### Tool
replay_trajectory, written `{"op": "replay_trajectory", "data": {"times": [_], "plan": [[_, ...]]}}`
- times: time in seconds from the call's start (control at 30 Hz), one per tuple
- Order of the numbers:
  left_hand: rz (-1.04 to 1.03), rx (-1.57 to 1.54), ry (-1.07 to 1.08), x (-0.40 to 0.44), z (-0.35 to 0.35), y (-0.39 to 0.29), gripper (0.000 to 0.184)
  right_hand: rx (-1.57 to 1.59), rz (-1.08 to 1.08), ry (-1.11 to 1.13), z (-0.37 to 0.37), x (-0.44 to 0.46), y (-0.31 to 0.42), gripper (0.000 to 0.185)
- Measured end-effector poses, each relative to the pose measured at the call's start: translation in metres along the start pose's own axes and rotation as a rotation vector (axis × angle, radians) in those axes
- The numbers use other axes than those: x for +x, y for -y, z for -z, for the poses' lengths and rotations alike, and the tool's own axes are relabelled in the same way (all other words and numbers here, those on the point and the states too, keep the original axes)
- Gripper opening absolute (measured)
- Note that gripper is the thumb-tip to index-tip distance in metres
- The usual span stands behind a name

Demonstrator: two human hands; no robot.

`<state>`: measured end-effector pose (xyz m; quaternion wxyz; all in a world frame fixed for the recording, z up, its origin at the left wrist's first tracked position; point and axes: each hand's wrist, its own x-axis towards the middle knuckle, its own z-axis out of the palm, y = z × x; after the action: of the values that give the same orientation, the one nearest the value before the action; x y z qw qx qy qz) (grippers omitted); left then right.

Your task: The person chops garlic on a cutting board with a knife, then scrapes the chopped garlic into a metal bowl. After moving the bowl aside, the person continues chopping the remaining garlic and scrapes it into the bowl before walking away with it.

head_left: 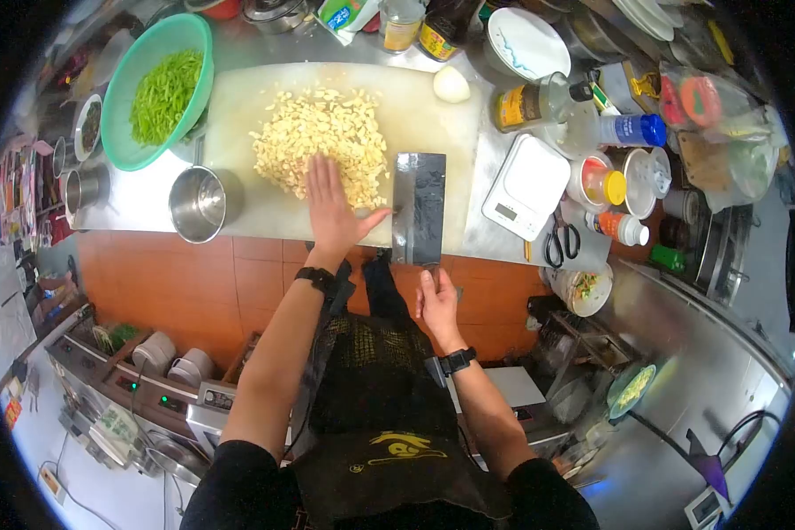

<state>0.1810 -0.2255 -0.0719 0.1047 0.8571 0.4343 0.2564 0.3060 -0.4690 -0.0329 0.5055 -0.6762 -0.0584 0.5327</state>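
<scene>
My left hand (331, 212) lies palm down with fingers spread on the near edge of a heap of chopped pale yellow pieces (318, 132), on the white cutting board (230, 97). Its thumb points right toward a cleaver (419, 208), whose dark, wide blade lies flat on the board's right part. Just below the blade, past the table's front edge, my right hand (438, 305) has its fingers bent round the cleaver's handle end; the handle itself is hidden. A peeled whitish round piece (451, 85) sits at the board's back right.
Left of the board are a green bowl (203, 71) of cut green vegetables and a metal pot (200, 203). To the right stand a white scale (526, 185), black scissors (561, 243), bottles and jars. Behind is a white bowl (528, 42).
</scene>
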Motion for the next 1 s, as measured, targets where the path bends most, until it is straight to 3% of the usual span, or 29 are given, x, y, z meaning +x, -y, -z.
{"op": "replay_trajectory", "data": {"times": [0.2,0.3,0.47,0.67,0.77,0.93,1.0], "plan": [[-0.019,-0.056,0.071,0.033,-0.011,-0.016,0.107,-0.002,-0.037,0.032,-0.024,0.020,0.007,0.024],[-0.018,-0.084,0.090,0.035,-0.009,-0.019,0.107,-0.053,-0.016,0.075,-0.044,0.024,0.006,0.023],[0.028,-0.259,-0.031,0.038,-0.011,-0.013,0.073,-0.015,-0.079,0.143,-0.065,0.025,0.019,0.021],[0.132,-0.463,-0.186,0.063,0.016,-0.036,0.065,-0.033,-0.073,0.154,-0.056,0.013,0.046,0.018],[0.051,-0.389,-0.138,0.077,0.030,-0.038,0.062,-0.069,-0.058,0.154,-0.051,0.012,0.062,0.019],[0.090,-0.463,-0.314,0.094,0.034,-0.024,0.038,-0.154,-0.033,0.210,-0.065,0.015,0.084,0.017],[0.109,-0.413,-0.329,0.096,0.053,-0.016,0.037,-0.160,-0.006,0.234,-0.080,0.010,0.090,0.017]]}}
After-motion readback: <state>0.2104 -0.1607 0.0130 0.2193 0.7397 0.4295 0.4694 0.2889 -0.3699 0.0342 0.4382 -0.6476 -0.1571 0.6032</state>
